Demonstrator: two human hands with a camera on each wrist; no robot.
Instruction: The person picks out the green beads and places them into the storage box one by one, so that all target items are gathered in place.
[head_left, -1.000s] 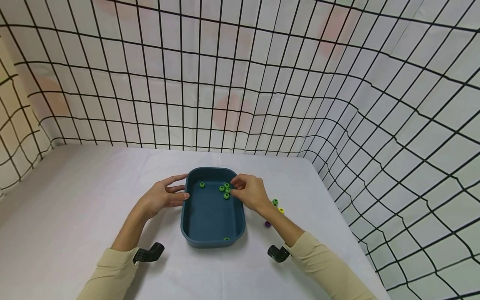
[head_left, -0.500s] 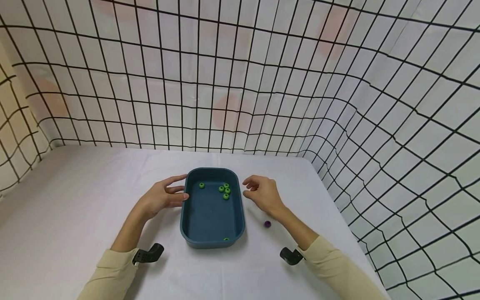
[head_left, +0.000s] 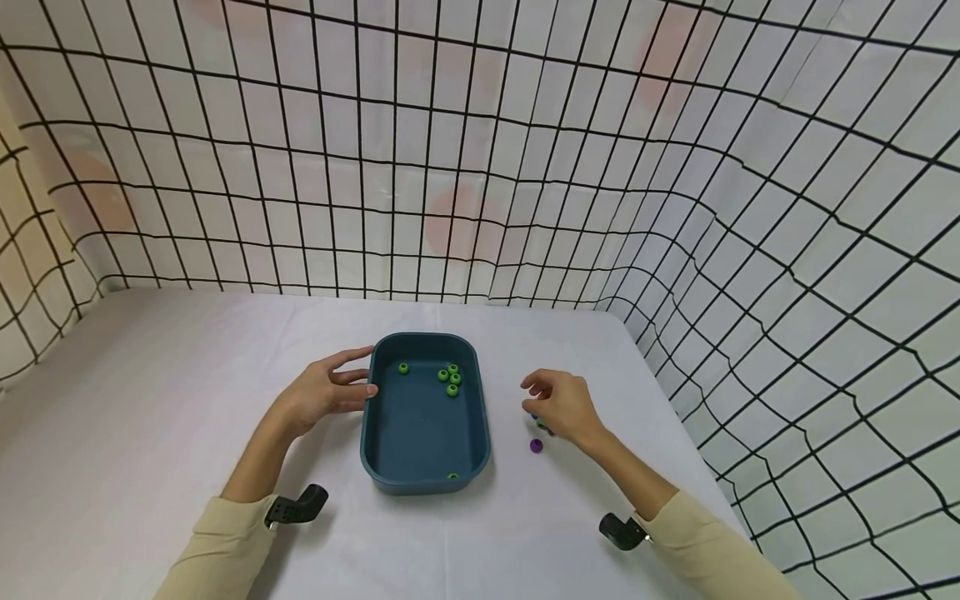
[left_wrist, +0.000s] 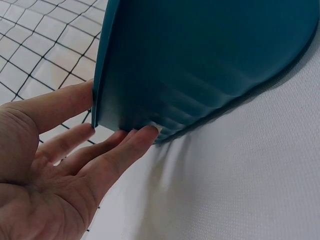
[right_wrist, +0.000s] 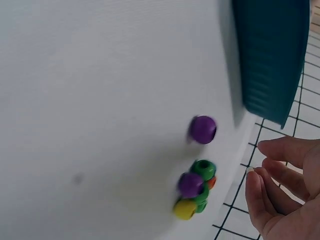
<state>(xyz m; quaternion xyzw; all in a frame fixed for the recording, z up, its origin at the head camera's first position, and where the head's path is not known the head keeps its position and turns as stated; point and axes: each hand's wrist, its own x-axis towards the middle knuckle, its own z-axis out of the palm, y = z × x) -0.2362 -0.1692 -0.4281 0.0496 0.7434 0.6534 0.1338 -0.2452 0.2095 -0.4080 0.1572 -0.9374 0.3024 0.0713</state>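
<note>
In the head view, a dark blue rectangular tray stands on the white-covered table. Several green beads lie inside it, mostly in a small group near the far right. My left hand touches the tray's left side with extended fingers; in the left wrist view, fingertips rest against the outer wall. My right hand hovers to the right of the tray, fingers loosely bent, nothing visible between them. Below it sit a lone purple bead and a cluster with green, purple, yellow and orange-red beads.
Black wire grid panels with white sheeting behind them surround the table's back and right side. White cloth covers the tabletop. A black wrist camera juts from the left sleeve, another camera from the right.
My right hand has moved from the tray's right edge rightward and nearer me, over the loose beads. The left hand and the tray stay put; the beads inside look the same.
</note>
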